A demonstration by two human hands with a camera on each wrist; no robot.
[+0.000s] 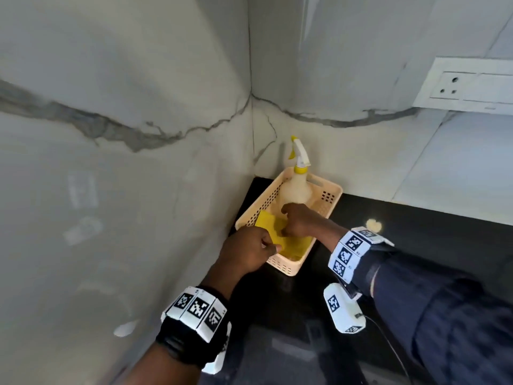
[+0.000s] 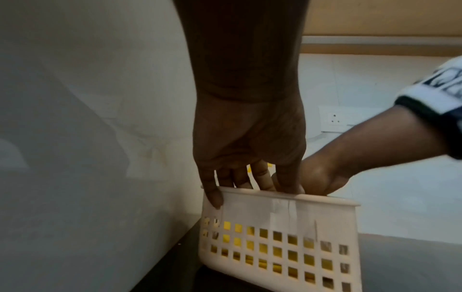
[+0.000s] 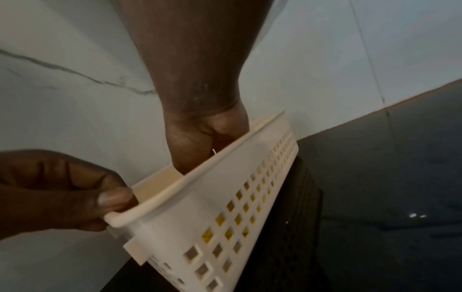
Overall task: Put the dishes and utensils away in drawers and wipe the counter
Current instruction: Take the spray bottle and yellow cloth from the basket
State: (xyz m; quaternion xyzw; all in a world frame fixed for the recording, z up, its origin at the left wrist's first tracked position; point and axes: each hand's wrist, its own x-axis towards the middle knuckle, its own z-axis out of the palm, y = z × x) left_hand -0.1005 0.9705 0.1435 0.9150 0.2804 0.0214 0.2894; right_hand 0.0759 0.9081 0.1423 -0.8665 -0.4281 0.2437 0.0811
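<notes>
A cream perforated basket [image 1: 337, 190] sits in the corner of the black counter [image 1: 416, 245]. In it stand a spray bottle [image 1: 297, 187] with a yellow collar and a folded yellow cloth [image 1: 270, 225]. My left hand [image 1: 249, 251] pinches the basket's near left rim, thumb on top, as the right wrist view shows it [image 3: 75, 193]. My right hand [image 1: 299, 220] reaches inside the basket with its fingers curled on the yellow cloth. In the right wrist view the basket wall [image 3: 190, 213] hides those fingers. The left wrist view shows my left hand [image 2: 250, 185] over the rim [image 2: 250, 199].
Marble walls meet right behind the basket and close off its left and far sides. A white socket plate [image 1: 455, 87] is on the right wall. The black counter stretches to the right and towards me.
</notes>
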